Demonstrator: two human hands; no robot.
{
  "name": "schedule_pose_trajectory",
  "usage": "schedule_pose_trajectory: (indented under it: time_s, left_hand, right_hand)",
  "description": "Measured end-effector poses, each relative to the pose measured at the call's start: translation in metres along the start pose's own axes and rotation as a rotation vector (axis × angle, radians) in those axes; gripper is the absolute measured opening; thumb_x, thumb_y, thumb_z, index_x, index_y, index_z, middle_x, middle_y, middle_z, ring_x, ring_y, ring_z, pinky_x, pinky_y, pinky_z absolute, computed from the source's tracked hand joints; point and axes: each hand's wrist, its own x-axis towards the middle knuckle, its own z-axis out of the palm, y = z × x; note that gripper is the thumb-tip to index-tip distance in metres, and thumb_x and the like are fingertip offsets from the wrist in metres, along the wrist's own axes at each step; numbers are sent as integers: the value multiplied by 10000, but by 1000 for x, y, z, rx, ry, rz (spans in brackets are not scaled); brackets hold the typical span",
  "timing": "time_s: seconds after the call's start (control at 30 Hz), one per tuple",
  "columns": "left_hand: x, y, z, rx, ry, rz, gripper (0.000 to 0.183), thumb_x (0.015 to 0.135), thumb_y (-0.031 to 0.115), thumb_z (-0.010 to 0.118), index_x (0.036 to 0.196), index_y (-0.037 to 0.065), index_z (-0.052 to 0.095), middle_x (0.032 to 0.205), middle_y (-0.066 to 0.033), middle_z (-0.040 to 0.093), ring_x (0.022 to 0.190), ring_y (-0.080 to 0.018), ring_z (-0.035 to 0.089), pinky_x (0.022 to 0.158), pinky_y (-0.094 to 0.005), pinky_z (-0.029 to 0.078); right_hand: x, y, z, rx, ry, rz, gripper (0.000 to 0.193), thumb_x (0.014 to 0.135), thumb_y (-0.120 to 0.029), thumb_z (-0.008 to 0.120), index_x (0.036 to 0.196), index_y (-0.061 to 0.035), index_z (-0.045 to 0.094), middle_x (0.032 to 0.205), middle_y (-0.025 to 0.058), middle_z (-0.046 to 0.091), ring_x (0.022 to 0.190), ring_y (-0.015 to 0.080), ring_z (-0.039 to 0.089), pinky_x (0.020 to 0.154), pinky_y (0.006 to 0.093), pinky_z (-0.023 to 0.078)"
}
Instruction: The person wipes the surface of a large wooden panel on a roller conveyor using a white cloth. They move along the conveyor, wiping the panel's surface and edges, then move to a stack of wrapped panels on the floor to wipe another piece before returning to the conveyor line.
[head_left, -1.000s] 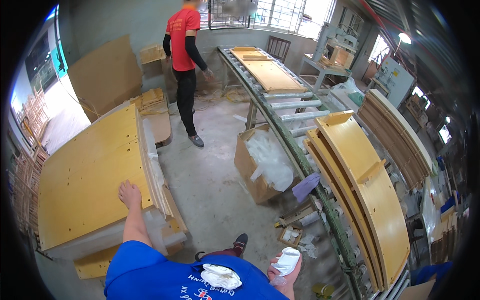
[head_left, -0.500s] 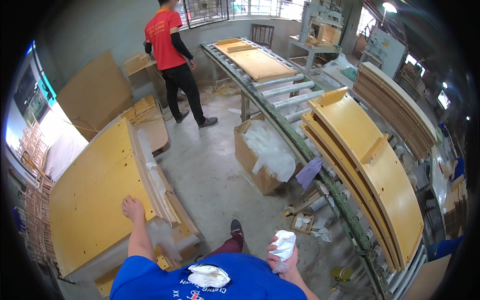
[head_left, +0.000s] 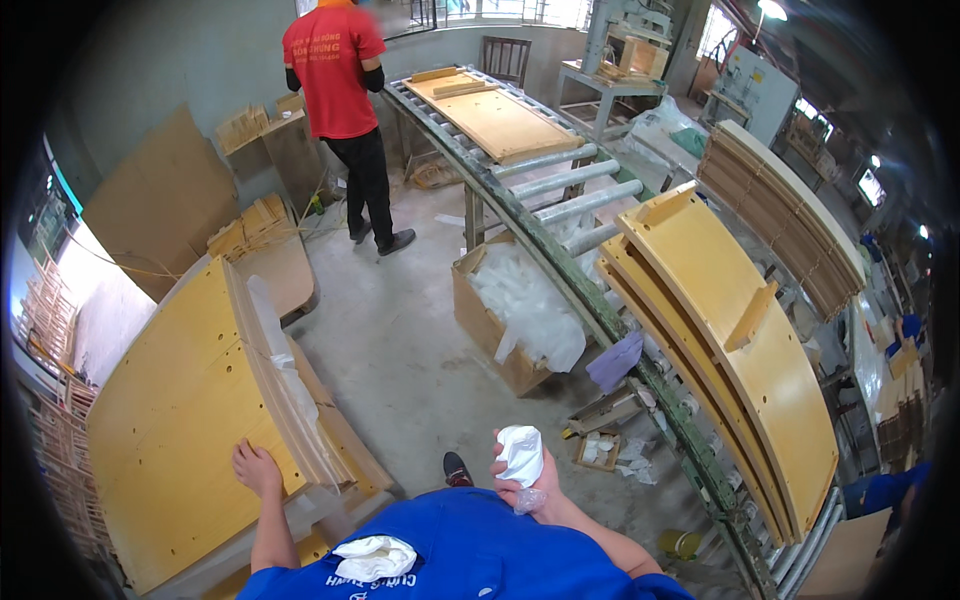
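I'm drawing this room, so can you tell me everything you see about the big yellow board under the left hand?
The big yellow board looks like smooth wood, broad, with small dark holes, several near its right edge, and a faint line across its face. It lies face up on top of a pile at the person's left. Whitish sheeting shows beside its right edge. The left hand rests on it near that edge. The wide lens bends edges, so I can't tell its exact shape.
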Motion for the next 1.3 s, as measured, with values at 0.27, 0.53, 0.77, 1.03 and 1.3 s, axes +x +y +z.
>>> schedule_pose_trajectory:
  time_s: [0.27,0.53,0.77,1.03,1.3]
  left_hand:
    - [3,-9,11,17,85,52,370,888,180,501,1240,66,496,1284,-172,471,1212,-343,411,996,-482,333]
    - [26,21,31,-390,116,282,262,775,64,548,1031,23,582,1177,-197,512,1115,-367,451,971,-472,339]
    - [112,225,32,-722,-53,834,214,724,72,625,935,40,624,1018,-121,593,1016,-331,525,897,-424,411]
    - [222,442,55,-546,-97,1390,180,727,78,623,906,75,604,988,-72,593,1014,-266,532,913,-399,406]
    - [341,593,122,-213,-114,1471,154,744,102,582,894,90,610,936,-62,589,976,-244,539,938,-401,389]
  right_hand:
    - [83,-4,46,-138,46,-30,421,910,-398,422,1155,-90,570,952,104,649,818,280,566,707,393,448]
    - [157,-16,65,-72,0,197,471,914,-437,380,1133,-69,577,923,124,648,798,310,577,700,420,462]
    - [206,-76,93,-95,7,128,508,879,-470,423,1167,-76,562,906,131,649,778,317,585,696,419,464]
    - [283,-170,116,-17,-1,-75,461,891,-473,419,1120,-112,591,871,92,640,775,290,561,682,392,433]
    - [389,-280,171,19,-4,-145,452,860,-491,474,1112,-142,613,888,68,644,794,258,554,699,379,427]
